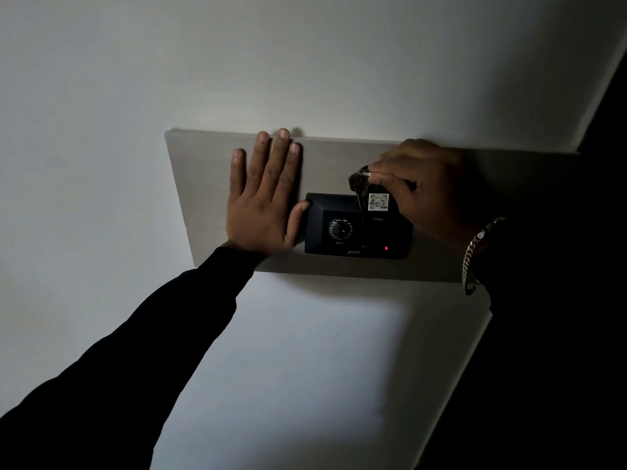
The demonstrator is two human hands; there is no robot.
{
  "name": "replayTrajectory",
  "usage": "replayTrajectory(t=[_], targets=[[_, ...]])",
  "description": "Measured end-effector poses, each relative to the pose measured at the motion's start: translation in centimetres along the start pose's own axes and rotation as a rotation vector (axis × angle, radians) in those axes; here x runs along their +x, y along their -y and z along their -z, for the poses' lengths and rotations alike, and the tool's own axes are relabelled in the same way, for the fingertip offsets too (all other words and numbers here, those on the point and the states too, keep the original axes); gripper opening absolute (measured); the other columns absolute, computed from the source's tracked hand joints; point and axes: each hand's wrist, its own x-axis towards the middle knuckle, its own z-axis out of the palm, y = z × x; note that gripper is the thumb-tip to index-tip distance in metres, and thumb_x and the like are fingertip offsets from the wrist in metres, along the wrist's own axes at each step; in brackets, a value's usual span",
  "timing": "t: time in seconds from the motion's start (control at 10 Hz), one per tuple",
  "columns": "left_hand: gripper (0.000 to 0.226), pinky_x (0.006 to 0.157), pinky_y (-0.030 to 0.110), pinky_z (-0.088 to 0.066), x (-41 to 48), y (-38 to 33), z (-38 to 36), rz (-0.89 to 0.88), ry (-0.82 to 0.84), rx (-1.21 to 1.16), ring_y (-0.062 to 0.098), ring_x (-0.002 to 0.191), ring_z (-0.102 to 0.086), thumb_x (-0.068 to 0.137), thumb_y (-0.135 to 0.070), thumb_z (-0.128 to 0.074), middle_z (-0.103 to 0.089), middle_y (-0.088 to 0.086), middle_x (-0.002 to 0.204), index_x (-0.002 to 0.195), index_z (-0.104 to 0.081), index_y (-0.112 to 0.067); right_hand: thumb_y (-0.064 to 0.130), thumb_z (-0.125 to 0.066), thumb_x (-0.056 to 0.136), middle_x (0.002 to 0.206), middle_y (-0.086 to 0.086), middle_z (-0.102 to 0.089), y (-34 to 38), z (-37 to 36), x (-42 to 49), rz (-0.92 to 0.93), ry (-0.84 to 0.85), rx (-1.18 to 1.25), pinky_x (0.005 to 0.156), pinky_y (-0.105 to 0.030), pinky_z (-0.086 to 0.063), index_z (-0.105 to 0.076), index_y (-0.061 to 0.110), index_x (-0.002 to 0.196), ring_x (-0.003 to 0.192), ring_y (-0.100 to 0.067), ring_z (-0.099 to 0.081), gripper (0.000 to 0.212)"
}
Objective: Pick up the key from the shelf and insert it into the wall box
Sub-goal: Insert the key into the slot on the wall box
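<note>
A black wall box (pixel 356 228) with a round grille and a small red light is mounted on a pale grey panel (pixel 203 184). My right hand (pixel 420 184) pinches a bunch of keys (pixel 360 184) with a white tag marked 402 (pixel 378 201) directly over the box's upper edge. One key blade points down at the top of the box; whether it is inside a slot is too dark to tell. My left hand (pixel 264 195) lies flat and spread on the panel, its thumb touching the box's left edge.
The room is dim. A white wall (pixel 305 62) surrounds the panel. A dark edge (pixel 607 96) runs along the right side. A silver chain bracelet (pixel 475 256) hangs at my right wrist.
</note>
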Motion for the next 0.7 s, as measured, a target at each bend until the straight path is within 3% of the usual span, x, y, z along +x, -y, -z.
replayTrajectory(t=[0.3,0.5,0.7], targets=[[0.068,0.123,0.058,-0.014,0.0,-0.2,0.4,0.014,0.065,-0.005,0.037,0.153,-0.019,0.1,-0.045,-0.027,-0.019,0.014,0.163,0.156,-0.023,-0.006,0.013,-0.062,0.088,0.083,-0.012,-0.069,0.0,-0.5,-1.2,-0.013,0.037,0.013,0.072,-0.041,-0.054,-0.073,0.006,0.089,0.08,-0.026,-0.066,0.013],[0.068,0.124,0.057,-0.012,0.4,-0.3,1.5,0.051,0.164,-0.084,0.035,0.154,-0.014,0.1,-0.044,-0.032,-0.023,0.018,0.164,0.156,-0.026,-0.005,0.014,-0.064,0.086,0.1,-0.013,-0.072,1.4,-0.2,-2.3,-0.115,0.009,0.021,0.088,-0.032,-0.051,-0.072,0.006,0.097,0.098,-0.023,-0.067,0.016],[0.057,0.123,0.057,-0.021,6.2,1.2,3.5,-0.017,0.125,-0.334,0.032,0.149,-0.03,0.099,-0.036,-0.038,-0.044,0.018,0.154,0.145,-0.046,-0.004,0.023,-0.07,0.081,0.119,-0.004,-0.069,2.0,2.6,-2.1,-0.172,0.084,0.056,0.098,-0.028,-0.05,-0.065,0.014,0.117,0.107,-0.011,-0.064,0.036]])
